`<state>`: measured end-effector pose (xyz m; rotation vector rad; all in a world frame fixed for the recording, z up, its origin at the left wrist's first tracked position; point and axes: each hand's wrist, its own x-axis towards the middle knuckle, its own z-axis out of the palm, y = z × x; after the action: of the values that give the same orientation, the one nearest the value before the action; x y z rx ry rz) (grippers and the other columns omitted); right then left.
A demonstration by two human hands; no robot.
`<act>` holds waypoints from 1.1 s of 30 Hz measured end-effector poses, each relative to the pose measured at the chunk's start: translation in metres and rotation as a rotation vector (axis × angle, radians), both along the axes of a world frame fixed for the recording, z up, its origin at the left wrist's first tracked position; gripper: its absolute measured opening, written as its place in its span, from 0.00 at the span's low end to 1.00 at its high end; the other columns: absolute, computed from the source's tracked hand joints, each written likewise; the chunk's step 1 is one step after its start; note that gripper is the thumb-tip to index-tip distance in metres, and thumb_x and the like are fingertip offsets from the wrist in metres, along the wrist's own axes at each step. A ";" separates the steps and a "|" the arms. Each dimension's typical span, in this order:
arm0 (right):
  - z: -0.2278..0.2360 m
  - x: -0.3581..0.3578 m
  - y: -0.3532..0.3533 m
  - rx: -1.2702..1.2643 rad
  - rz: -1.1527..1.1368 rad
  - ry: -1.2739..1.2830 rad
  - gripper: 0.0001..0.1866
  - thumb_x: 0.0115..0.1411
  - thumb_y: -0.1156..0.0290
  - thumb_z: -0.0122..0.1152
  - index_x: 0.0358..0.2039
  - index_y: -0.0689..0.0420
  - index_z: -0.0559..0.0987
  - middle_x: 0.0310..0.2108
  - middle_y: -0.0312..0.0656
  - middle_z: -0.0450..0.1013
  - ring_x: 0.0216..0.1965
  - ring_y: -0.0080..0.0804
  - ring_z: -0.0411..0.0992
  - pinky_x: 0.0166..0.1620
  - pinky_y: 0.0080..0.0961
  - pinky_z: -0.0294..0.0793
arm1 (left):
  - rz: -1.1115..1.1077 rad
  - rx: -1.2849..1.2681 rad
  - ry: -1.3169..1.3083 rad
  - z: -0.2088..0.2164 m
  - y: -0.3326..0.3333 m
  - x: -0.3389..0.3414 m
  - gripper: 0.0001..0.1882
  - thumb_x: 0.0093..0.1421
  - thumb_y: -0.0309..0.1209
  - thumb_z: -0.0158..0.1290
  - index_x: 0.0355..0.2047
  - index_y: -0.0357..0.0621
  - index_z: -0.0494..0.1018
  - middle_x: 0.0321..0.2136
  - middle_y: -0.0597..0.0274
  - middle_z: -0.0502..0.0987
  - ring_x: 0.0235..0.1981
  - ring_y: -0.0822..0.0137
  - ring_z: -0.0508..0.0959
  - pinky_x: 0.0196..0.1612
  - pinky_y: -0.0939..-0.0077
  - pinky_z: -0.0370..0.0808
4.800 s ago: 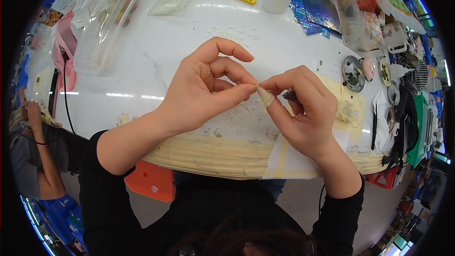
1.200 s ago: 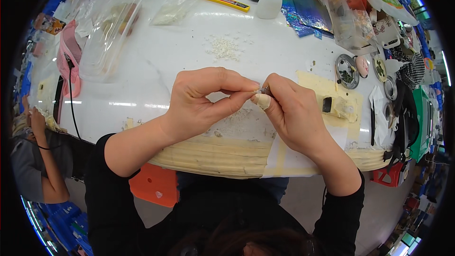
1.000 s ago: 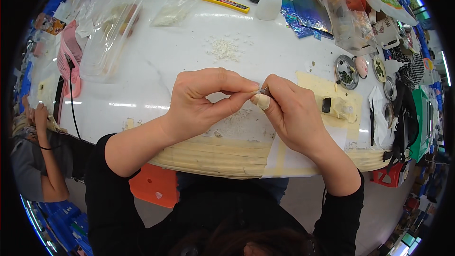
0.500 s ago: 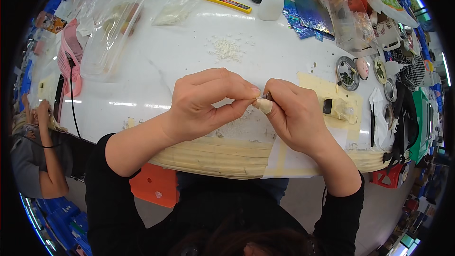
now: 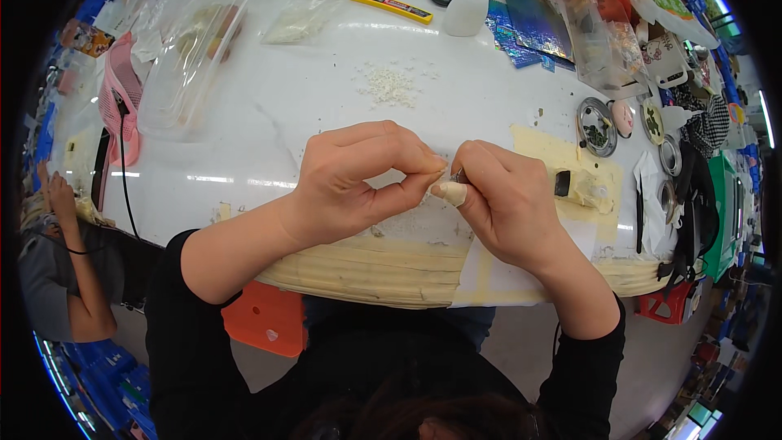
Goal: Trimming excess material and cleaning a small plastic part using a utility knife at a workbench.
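Observation:
My left hand [image 5: 350, 171] is pinched closed, thumb against forefinger, over the white table near its front edge. Whatever sits between those fingertips is too small to make out. Close beside it, my right hand [image 5: 509, 204] has its fingers curled around a small metal tool, of which only a dark tip shows; its kind is hidden. Pale tape wraps the right thumb [image 5: 450, 192]. A narrow gap separates the fingertips of both hands. Beyond them on the table lies a scattered pile of small white pieces [image 5: 389, 86].
A yellow cutter knife [image 5: 391, 7], a white squeeze bottle [image 5: 467, 10] and shiny blue sheets [image 5: 538, 23] lie at the back. A clear plastic box [image 5: 191, 65] stands left. Round metal dishes [image 5: 598, 137] sit right. Tape covers the front edge [image 5: 366, 269]. Another person [image 5: 69, 261] works at far left.
My fingertips have drawn slightly apart, with the right thumb tip shifting a little lower. At far left, the other person's hand has moved.

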<state>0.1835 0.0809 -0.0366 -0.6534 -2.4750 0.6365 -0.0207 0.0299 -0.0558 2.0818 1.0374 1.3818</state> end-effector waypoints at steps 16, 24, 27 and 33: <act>-0.003 0.000 0.004 -0.019 -0.049 -0.020 0.14 0.58 0.63 0.63 0.28 0.56 0.68 0.21 0.40 0.67 0.23 0.42 0.69 0.23 0.34 0.66 | 0.007 0.092 0.027 0.000 0.003 -0.001 0.13 0.50 0.13 0.59 0.36 0.37 0.78 0.33 0.55 0.81 0.31 0.66 0.81 0.30 0.79 0.76; -0.003 0.000 0.004 -0.022 -0.048 -0.030 0.12 0.58 0.64 0.62 0.28 0.56 0.68 0.21 0.40 0.68 0.23 0.42 0.70 0.24 0.34 0.67 | 0.002 0.097 0.026 -0.001 0.003 -0.001 0.13 0.50 0.13 0.59 0.36 0.37 0.78 0.33 0.55 0.81 0.31 0.66 0.81 0.30 0.79 0.76; -0.002 0.000 0.004 -0.029 -0.043 -0.035 0.12 0.58 0.64 0.62 0.29 0.56 0.69 0.21 0.40 0.68 0.23 0.42 0.70 0.24 0.35 0.67 | 0.001 0.098 0.027 -0.001 0.003 0.000 0.13 0.50 0.13 0.59 0.36 0.37 0.78 0.34 0.55 0.81 0.31 0.66 0.81 0.30 0.79 0.76; -0.003 0.000 0.005 -0.048 -0.023 -0.034 0.11 0.58 0.65 0.62 0.29 0.56 0.69 0.21 0.40 0.67 0.23 0.42 0.69 0.23 0.35 0.66 | -0.002 0.092 0.027 -0.001 0.003 0.000 0.13 0.50 0.13 0.59 0.36 0.38 0.78 0.34 0.54 0.81 0.31 0.65 0.81 0.31 0.78 0.76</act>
<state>0.1838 0.0854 -0.0394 -0.7152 -2.4864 0.6839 -0.0211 0.0331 -0.0567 2.1719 0.9993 1.4289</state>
